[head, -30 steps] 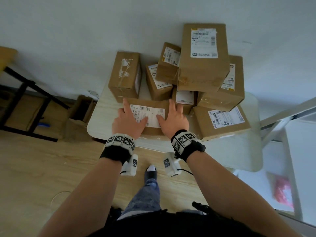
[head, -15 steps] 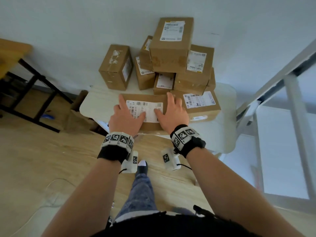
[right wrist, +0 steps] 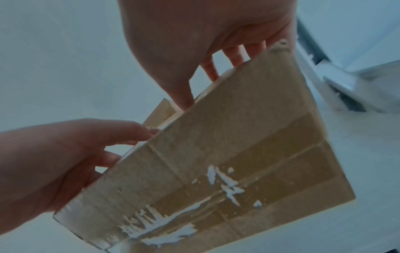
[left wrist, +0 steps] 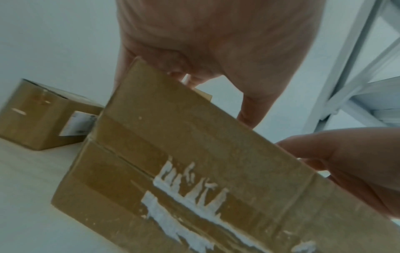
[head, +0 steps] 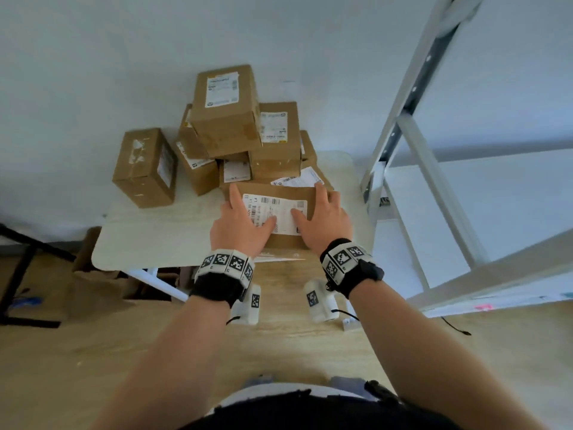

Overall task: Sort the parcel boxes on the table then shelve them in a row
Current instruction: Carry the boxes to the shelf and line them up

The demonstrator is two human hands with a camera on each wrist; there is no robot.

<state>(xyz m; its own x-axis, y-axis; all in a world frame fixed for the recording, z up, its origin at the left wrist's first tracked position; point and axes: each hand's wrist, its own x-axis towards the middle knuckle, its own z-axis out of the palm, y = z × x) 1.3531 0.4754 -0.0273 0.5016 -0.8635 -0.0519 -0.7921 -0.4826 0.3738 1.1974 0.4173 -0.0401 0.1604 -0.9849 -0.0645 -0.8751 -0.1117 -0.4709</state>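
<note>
A flat brown parcel box [head: 274,193] with a white shipping label on top is held between both hands, above the front right part of the white table [head: 161,237]. My left hand [head: 240,226] grips its left end and my right hand [head: 325,223] its right end, thumbs on the label. The left wrist view shows the box's [left wrist: 194,171] taped underside in the air, tilted, with the left hand [left wrist: 216,42] over its top edge. In the right wrist view the right hand [right wrist: 205,34] holds the box [right wrist: 227,154] the same way.
A pile of several brown boxes [head: 248,135] stands at the back of the table against the wall, and a single box [head: 145,169] sits apart to the left. A white metal shelf rack [head: 434,181] stands just right of the table. Brown cardboard lies on the floor at left.
The box has come up off the table's front edge and moved right, toward the rack, with both hands still on it. The view has turned right, showing more of the rack.
</note>
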